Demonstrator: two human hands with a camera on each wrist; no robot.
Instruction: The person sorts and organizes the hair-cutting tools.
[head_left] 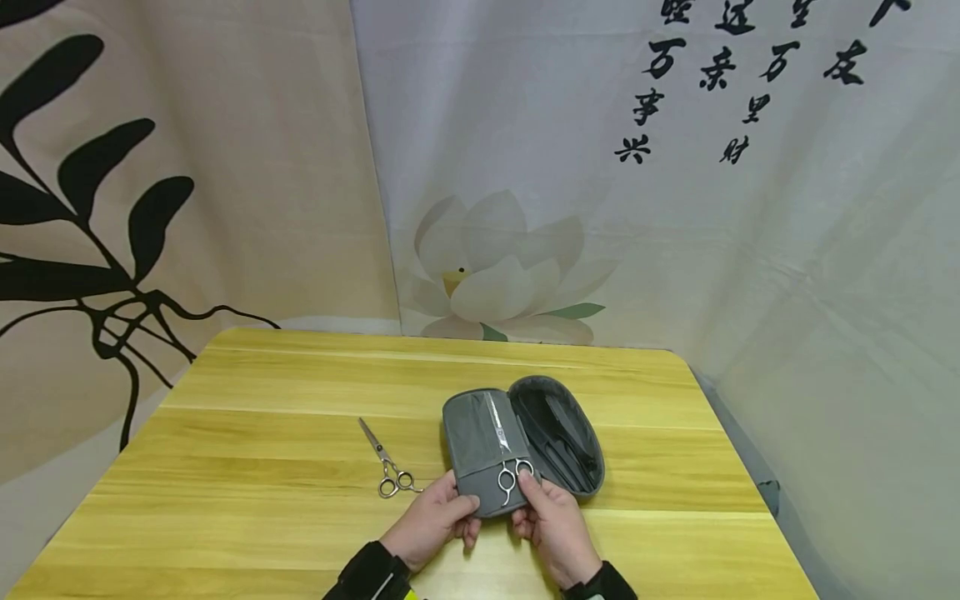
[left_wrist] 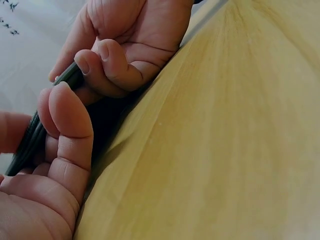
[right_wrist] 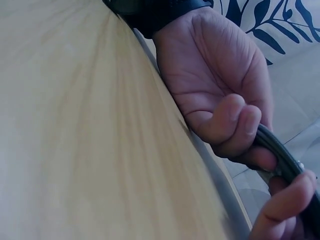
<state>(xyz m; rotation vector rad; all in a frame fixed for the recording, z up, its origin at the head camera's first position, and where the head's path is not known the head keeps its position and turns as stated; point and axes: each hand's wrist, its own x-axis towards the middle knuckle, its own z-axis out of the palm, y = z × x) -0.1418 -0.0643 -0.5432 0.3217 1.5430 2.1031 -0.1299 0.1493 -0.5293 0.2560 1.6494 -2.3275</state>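
Observation:
A grey zip case [head_left: 472, 437] lies opened out near the table's front edge. A pair of silver scissors [head_left: 507, 480] lies on its left half, ring handles toward me, the blades partly behind a pocket edge. My left hand [head_left: 431, 518] grips the case's near left corner, thumb on top and fingers curled beneath. At the near right corner my right hand [head_left: 561, 529] holds the case, its thumb on a ring of the scissors. Both wrist views show the case's edge [left_wrist: 32, 137] pinched between fingers. Left of the case, another pair of scissors [head_left: 379, 448] rests on the wood.
The case's rounded right half [head_left: 592, 433] stands opened, with dark pockets inside. Under everything is a light wooden table [head_left: 285, 400]. Behind it hang cloth backdrops [head_left: 540, 150] printed with a flower, leaves and dark characters.

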